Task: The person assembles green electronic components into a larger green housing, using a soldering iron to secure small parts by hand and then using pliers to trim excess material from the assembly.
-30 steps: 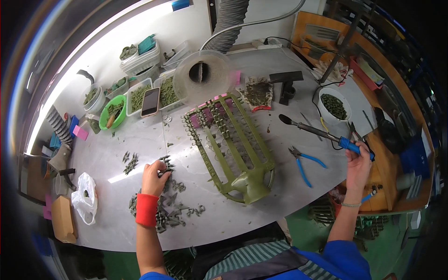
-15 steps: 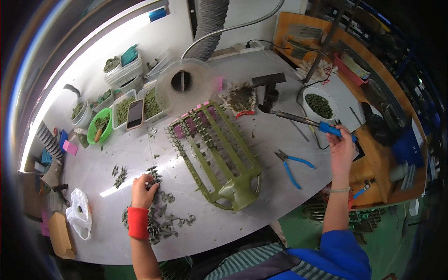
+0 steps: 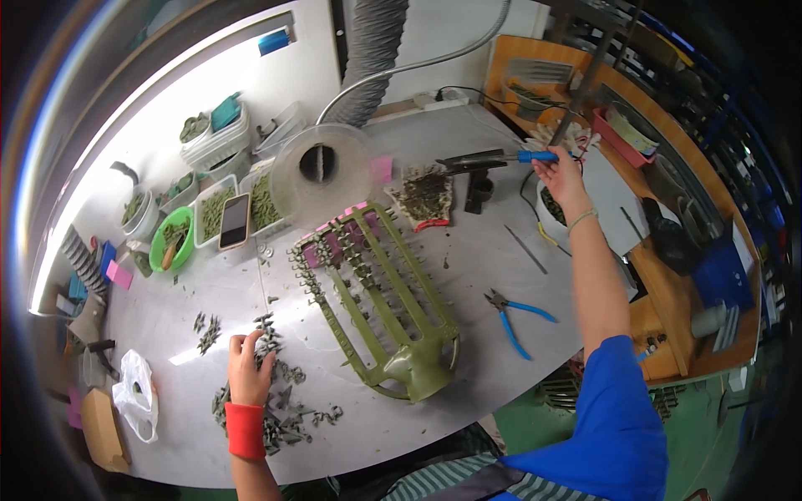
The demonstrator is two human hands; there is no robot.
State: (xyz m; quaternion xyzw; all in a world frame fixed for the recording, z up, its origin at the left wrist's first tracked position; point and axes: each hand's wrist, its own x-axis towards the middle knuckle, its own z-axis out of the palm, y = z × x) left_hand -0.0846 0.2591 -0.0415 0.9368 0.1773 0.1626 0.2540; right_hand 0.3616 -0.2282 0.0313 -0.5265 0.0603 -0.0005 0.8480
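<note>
My right hand [image 3: 561, 179] grips the blue handle of a soldering iron [image 3: 535, 156], reaching toward the back right. Its metal shaft lies over a black stand [image 3: 478, 188], and whether the two touch I cannot tell. On the left, my left hand [image 3: 249, 367], above a red wristband, hovers at a pile of small dark green parts [image 3: 288, 417]. Its fingers are curved and apart, with nothing visible in them. Between the hands lies an olive-green slotted frame [image 3: 401, 334] bearing rows of small parts along its bars.
Blue-handled cutters [image 3: 511, 321] and a thin metal rod [image 3: 526, 249] lie on the right. A dirty cloth pad [image 3: 424, 196] sits near the stand. Behind are a clear round shield [image 3: 292, 179], tubs of green parts [image 3: 215, 213], a phone [image 3: 235, 222] and a green bowl [image 3: 159, 257].
My right hand has carried the soldering iron up and leftward to the black stand. My left hand's fingers have opened at the pile. The view has shifted slightly.
</note>
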